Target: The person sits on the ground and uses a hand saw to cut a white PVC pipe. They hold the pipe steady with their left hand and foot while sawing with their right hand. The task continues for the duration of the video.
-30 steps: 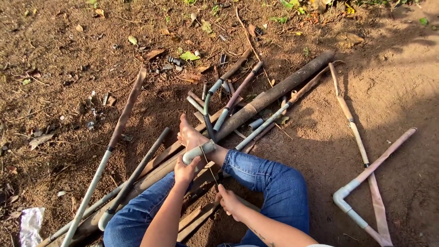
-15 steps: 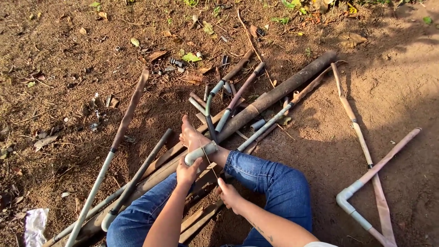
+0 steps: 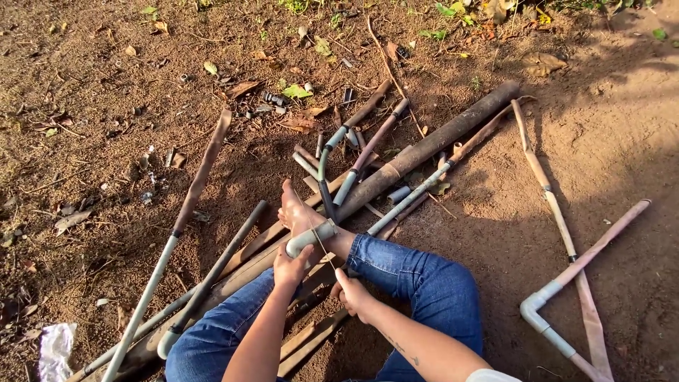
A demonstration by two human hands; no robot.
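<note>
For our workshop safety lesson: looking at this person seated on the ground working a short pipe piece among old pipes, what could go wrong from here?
1. The bare foot pins the pipe piece next to the thin blade; a slip might cut it.
2. The left hand grips close to the cut, so its fingers seem exposed.
3. Loose pipes underneath may roll and shift the work.

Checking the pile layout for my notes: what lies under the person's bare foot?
The bare foot rests on long dirty pipes lying on the dirt. A short grey pipe piece, gripped by the left hand, crosses the ankle. What is directly beneath the sole is hidden.
</note>
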